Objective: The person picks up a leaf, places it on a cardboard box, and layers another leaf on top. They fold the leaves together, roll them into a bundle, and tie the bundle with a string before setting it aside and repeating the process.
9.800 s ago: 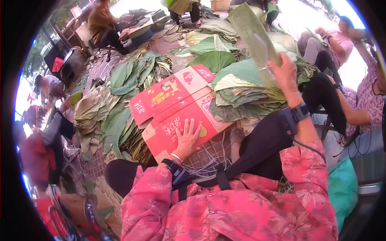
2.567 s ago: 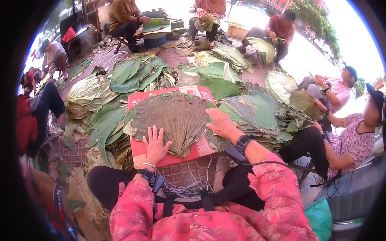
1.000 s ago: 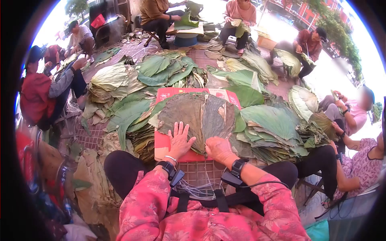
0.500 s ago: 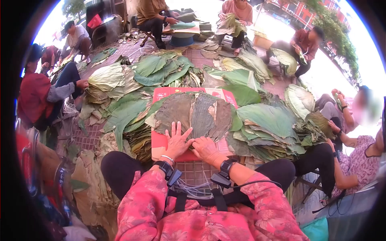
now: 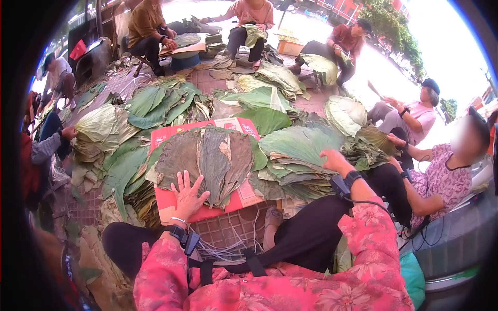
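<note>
A brown dried lotus leaf [image 5: 205, 160], folded and cracked, lies on a red cardboard sheet [image 5: 166, 208] in front of my knees. My left hand [image 5: 188, 196] rests flat on the leaf's lower left part, fingers spread. To the right is a stack of green lotus leaves [image 5: 298, 145] with layered, dry edges. My right hand [image 5: 336, 161] is at the near right side of this stack, its fingers curled against the top leaf's edge. The fingertips are partly hidden there.
More leaf piles [image 5: 106, 124] lie left and beyond the cardboard. White strings [image 5: 225, 250] lie on the paving below my lap. Several people sit around the piles handling leaves; one person in a patterned top [image 5: 441, 181] sits close on my right.
My right hand has left the brown leaf and moved right to the green stack. My left hand stays on the brown leaf. The view has turned to the right.
</note>
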`<state>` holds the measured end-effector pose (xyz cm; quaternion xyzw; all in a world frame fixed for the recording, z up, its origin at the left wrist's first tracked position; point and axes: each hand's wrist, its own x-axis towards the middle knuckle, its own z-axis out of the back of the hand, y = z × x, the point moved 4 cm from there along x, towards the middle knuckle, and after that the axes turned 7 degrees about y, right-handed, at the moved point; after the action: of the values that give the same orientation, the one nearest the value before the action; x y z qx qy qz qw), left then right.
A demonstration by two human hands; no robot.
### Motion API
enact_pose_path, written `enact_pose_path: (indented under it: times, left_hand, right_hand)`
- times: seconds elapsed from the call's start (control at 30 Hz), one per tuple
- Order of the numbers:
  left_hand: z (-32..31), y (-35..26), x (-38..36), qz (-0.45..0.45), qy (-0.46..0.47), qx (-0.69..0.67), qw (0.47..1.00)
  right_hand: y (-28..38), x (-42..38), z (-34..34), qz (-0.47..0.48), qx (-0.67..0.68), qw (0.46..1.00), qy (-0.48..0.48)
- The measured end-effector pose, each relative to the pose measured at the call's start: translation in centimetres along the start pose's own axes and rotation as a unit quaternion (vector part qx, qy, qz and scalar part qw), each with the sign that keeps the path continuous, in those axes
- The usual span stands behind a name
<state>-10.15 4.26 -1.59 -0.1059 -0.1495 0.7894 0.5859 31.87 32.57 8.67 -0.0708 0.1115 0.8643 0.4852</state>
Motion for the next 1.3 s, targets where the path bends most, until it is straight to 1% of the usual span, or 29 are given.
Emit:
enact_pose_path:
  times: [0.07, 0.13, 0.17, 0.2, 0.3, 0.33, 0.43, 0.53, 0.63, 0.7, 0.73, 0.77, 0.8, 0.83, 0.97, 1.0, 1.07, 1.13, 1.2, 1.3]
  left_hand:
    - [0.1, 0.0, -0.2, 0.001, 0.005, -0.006, 1.0]
    - [0.5, -0.2, 0.1, 0.002, 0.005, -0.013, 1.0]
    - [0.5, -0.2, -0.1, 0.002, 0.01, -0.013, 1.0]
    - [0.4, -0.2, -0.2, 0.003, 0.019, -0.012, 1.0]
    - [0.6, -0.3, -0.2, 0.002, 0.022, -0.016, 1.0]
    - [0.6, -0.3, -0.2, 0.001, 0.022, -0.017, 1.0]
    - [0.5, -0.3, -0.3, 0.002, 0.019, -0.017, 1.0]
    - [0.4, -0.2, -0.2, -0.002, 0.015, -0.019, 1.0]
    - [0.2, -0.2, -0.1, -0.005, 0.006, -0.014, 1.0]
    - [-0.2, 0.1, -0.2, -0.009, -0.006, -0.015, 1.0]
    - [-0.4, 0.3, -0.2, -0.007, -0.012, -0.008, 1.0]
    - [-0.5, 0.3, -0.1, -0.01, -0.016, 0.0, 1.0]
    - [-0.5, 0.5, 0.0, -0.006, -0.019, 0.004, 1.0]
    - [-0.6, 0.4, 0.0, -0.005, -0.019, 0.005, 1.0]
    - [-0.9, 0.5, 0.1, -0.008, -0.023, 0.009, 1.0]
    - [-1.0, 0.6, 0.0, -0.007, -0.024, 0.007, 1.0]
    - [-1.0, 0.6, 0.1, -0.008, -0.025, 0.004, 1.0]
    - [-1.2, 0.7, 0.2, -0.008, -0.027, 0.004, 1.0]
    - [-1.1, 0.7, 0.2, -0.007, -0.025, 0.004, 1.0]
    - [-0.7, 0.5, 0.1, -0.005, -0.02, -0.002, 1.0]
  right_hand:
    - [-2.8, -1.2, -1.9, -0.026, 0.067, 0.997, 0.029]
    - [-3.8, -1.7, -3.1, 0.014, 0.139, 0.989, -0.043]
    - [-4.1, -1.9, -3.3, 0.002, 0.153, 0.987, -0.056]
    - [-4.2, -1.9, -3.6, 0.009, 0.146, 0.987, -0.069]
    - [-4.6, -1.3, -3.9, -0.021, 0.117, 0.992, -0.041]
    - [-4.7, -1.1, -3.9, -0.013, 0.125, 0.991, -0.042]
    - [-4.7, -0.4, -3.7, -0.032, 0.112, 0.993, -0.006]
    - [-4.6, -0.2, -3.6, -0.054, 0.095, 0.994, -0.003]
    - [-4.6, -0.3, -4.2, 0.001, 0.109, 0.993, -0.049]
    - [-5.3, 0.4, -4.8, -0.007, 0.111, 0.993, -0.031]
    - [-5.2, 0.5, -4.8, 0.018, 0.081, 0.995, -0.054]
    - [-5.2, 0.4, -4.8, -0.007, 0.129, 0.991, -0.039]
    - [-5.0, 0.3, -4.5, -0.025, 0.133, 0.99, -0.044]
    - [-4.7, 0.0, -4.0, 0.004, 0.128, 0.989, -0.073]
    - [-3.4, 0.9, -0.7, -0.026, 0.073, 0.975, -0.21]
    - [-2.6, 1.3, 0.6, -0.023, 0.094, 0.966, -0.24]
    - [-0.3, 1.9, 3.9, 0.019, 0.127, 0.941, -0.313]
    - [1.8, 3.0, 6.7, 0.055, 0.151, 0.92, -0.357]
    - [4.3, 3.8, 9.8, 0.056, 0.139, 0.915, -0.376]
    - [9.1, 4.8, 13.4, 0.11, 0.172, 0.878, -0.434]
